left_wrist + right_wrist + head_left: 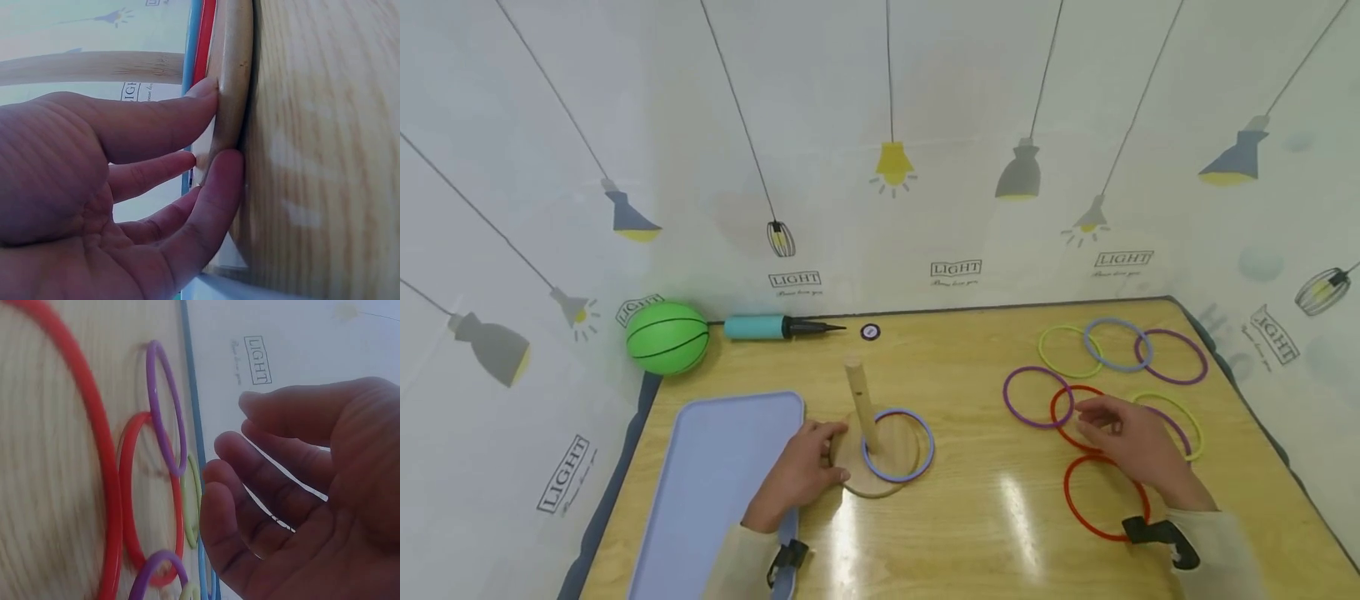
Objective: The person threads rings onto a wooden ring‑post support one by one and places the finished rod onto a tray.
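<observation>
Left hand [805, 467]: gripping the left edge of the round wooden base [897, 450], thumb and fingers curving against its rim. Right hand [1127, 442]: holding nothing; hovering above the rings at right, fingers loosely curving, thumb tip standing a moderate gap from the fingertips.

Round wooden base: lying flat on the table [940, 533], right of the tray [722, 467]; wooden peg [862, 404] rising from it. Upper blue ring [932, 446]: encircling the peg's foot and reaching past the base's right edge; lower red ring [203, 37] lying directly beneath it.

Loose rings, at right. Middle red ring [1078, 387]: lying below the right hand, overlapping a purple ring [1004, 398]. Front red ring [1066, 492]: lying nearer the person. Lime ring [1201, 437]: lying just right of the right hand, with a second purple ring partly hidden. Far row: lime, blue and purple, each overlapping its neighbour.

Sundries: green ball [667, 338] resting at the far-left corner; teal pump [756, 327] lying along the back edge; small dark disc [870, 332] lying near its nozzle.
</observation>
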The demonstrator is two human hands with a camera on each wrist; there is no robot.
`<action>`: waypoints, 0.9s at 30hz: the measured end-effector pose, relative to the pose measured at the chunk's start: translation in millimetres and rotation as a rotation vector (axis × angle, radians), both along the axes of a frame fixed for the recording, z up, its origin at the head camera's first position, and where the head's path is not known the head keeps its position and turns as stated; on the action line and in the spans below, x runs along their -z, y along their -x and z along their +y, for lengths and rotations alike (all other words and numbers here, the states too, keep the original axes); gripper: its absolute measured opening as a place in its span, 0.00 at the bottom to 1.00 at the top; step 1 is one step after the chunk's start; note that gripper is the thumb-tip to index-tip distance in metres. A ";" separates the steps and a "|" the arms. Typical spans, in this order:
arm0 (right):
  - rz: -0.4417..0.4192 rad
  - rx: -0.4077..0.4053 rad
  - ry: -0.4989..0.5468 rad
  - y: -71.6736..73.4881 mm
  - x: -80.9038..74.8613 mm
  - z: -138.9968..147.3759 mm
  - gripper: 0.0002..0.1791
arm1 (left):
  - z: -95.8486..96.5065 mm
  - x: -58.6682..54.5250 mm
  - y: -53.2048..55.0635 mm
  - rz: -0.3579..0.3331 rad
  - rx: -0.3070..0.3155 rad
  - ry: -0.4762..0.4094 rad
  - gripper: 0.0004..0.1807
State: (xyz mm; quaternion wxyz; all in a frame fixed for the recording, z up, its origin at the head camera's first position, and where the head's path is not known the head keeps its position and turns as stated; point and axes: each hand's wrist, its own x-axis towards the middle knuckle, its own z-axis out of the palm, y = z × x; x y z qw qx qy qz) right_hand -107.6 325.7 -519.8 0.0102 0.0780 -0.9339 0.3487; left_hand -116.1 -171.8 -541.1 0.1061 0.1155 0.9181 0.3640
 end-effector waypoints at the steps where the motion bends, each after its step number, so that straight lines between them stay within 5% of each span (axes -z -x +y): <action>1: 0.019 -0.004 -0.015 0.0 1.0 1.5 0.14 | 0.0 -0.5 0.3 0.002 -0.001 0.005 0.38; 7: 0.080 -0.023 -0.087 -3.3 5.9 5.1 0.10 | 0.1 -3.1 2.1 -0.015 -0.001 0.020 0.38; 17: -0.038 -0.086 -0.157 -7.4 24.5 7.9 0.09 | 2.0 0.2 3.1 -0.052 -0.013 0.019 0.38; 27: -0.039 -0.142 -0.154 -10.7 23.7 9.1 0.11 | 1.8 -4.5 -0.7 -0.036 -0.003 0.043 0.37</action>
